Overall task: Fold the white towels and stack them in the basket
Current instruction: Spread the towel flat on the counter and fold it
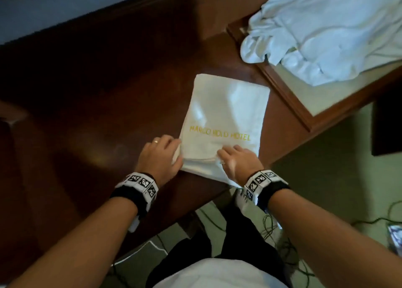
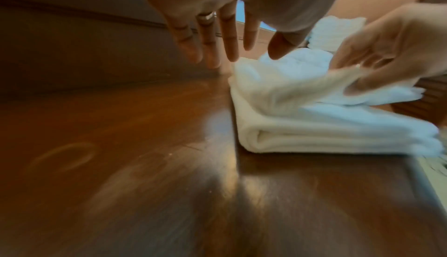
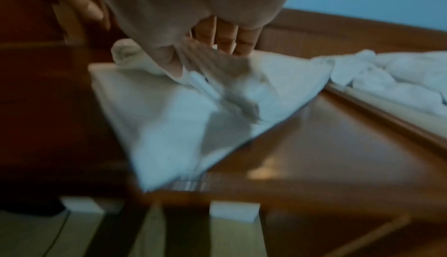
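White towel [image 1: 226, 118], yellow lettering [image 1: 219, 133]

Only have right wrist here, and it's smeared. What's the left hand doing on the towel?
Observer: The left hand has straight fingers along the folded towel's left edge, thumb on top, no grip.
Operator: Right hand holding anything?
Observer: The left wrist view shows the right hand pinching a lifted top layer near the front edge.
Operator: Which face is up?
Observer: The head view shows yellow hotel lettering facing up.
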The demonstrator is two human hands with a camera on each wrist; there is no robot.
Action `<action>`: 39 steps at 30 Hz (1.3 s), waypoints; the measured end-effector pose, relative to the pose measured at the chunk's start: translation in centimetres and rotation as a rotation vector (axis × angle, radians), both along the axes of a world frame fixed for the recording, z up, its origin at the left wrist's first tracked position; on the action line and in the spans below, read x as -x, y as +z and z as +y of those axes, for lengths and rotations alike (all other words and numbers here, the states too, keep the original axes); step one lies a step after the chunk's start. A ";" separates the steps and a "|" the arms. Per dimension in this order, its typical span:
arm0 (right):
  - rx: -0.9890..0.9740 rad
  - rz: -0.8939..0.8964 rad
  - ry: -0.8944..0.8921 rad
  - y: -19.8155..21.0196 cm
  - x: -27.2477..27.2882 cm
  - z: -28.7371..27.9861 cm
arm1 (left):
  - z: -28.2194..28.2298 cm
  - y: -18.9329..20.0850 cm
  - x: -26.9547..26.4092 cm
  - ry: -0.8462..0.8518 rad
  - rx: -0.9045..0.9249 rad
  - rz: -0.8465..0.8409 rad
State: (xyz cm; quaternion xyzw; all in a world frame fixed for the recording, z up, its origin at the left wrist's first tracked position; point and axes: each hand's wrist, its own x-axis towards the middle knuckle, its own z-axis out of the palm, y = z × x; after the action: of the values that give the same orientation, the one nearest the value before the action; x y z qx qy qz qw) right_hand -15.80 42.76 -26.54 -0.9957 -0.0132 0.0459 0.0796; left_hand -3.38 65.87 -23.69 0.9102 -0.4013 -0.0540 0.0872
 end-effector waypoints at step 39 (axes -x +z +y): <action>0.046 -0.066 -0.293 -1.6 6.6 1.6 | -0.1 -4.5 0.8 -0.377 -0.056 -0.046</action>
State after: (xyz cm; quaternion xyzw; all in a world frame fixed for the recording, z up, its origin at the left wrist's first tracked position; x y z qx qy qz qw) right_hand -22.44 44.38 -28.09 -0.9895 0.1306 0.0011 0.0621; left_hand -4.17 65.77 -28.23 0.8220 -0.5649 -0.0595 0.0412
